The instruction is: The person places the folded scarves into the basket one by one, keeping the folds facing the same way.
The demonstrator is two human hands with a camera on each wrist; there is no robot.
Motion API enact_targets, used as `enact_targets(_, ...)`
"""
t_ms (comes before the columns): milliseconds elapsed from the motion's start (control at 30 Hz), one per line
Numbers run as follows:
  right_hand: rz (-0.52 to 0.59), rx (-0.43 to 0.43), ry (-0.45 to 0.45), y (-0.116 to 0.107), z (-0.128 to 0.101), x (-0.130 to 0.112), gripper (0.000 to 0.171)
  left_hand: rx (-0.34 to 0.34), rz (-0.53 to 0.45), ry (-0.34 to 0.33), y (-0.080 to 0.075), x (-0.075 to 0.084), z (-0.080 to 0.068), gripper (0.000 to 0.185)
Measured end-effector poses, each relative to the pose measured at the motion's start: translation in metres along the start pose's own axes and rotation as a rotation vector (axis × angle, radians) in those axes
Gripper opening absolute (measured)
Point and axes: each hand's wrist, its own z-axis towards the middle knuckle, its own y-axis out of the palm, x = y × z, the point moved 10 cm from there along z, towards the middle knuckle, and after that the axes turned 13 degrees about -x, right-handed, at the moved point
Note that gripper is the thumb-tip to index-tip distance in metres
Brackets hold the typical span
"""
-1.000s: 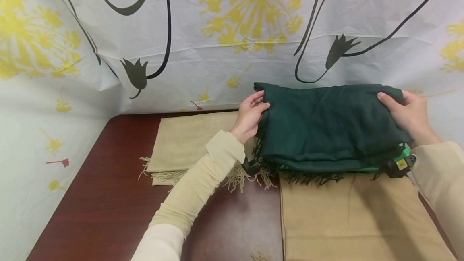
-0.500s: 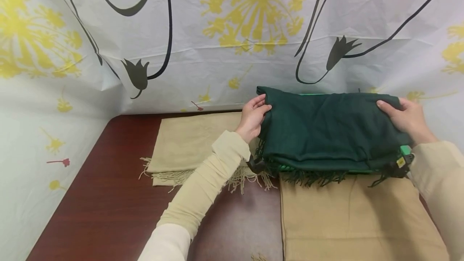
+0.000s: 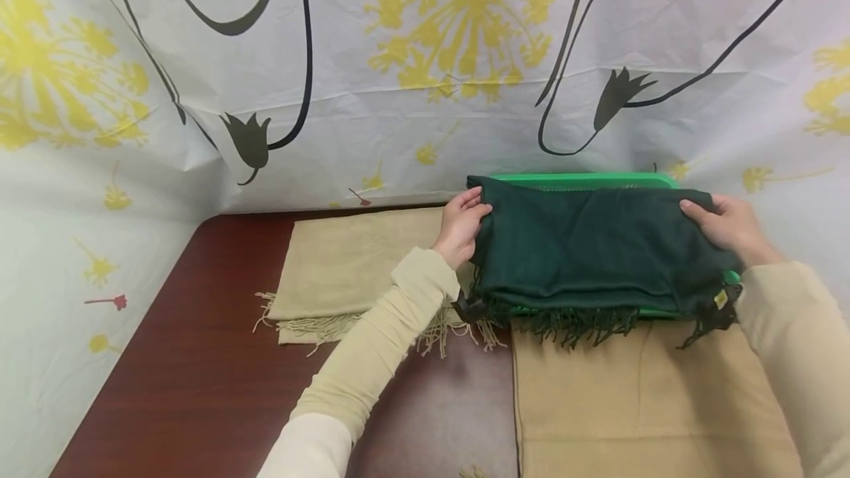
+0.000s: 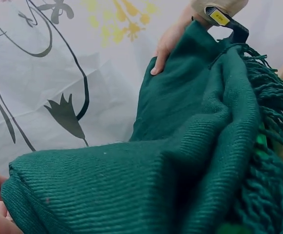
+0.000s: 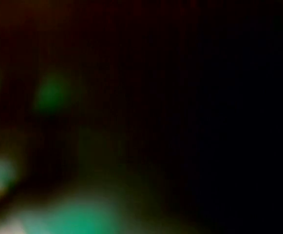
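The green scarf (image 3: 598, 249) was gripped at its ends by the left hand (image 3: 461, 223) and right hand (image 3: 724, 227), fingers curled, lowered further onto the tray (image 3: 584, 180), whose far rim was now exposed.

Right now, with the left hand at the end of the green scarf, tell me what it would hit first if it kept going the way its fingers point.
The left hand points right, into the folded green scarf it already grips, so it meets that first.
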Motion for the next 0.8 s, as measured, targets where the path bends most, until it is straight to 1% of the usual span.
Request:
enact_targets(100, 0.012, -0.005, 0.005, 0.003, 0.000, 0.002, 0.061, 0.003, -0.005, 0.003, -0.001, -0.004, 0.001, 0.035)
enact_targets(300, 0.049, 0.009, 0.018, 0.004, -0.001, 0.007, 0.057, 0.021, 0.033, 0.020, 0.003, -0.006, 0.003, 0.035)
enact_targets(433, 0.062, 0.015, 0.046, 0.006, -0.002, 0.008, 0.061, 0.031, 0.049, 0.027, 0.007, -0.007, 0.004, 0.035)
enact_targets(667, 0.093, 0.032, 0.063, 0.007, 0.001, 0.002, 0.065, 0.018, 0.058, 0.028, 0.012, -0.010, 0.007, 0.037)
enact_targets(800, 0.106, 0.037, 0.074, 0.009, 0.002, 0.003, 0.066, 0.009, 0.102, 0.019, 0.014, -0.012, 0.008, 0.037)
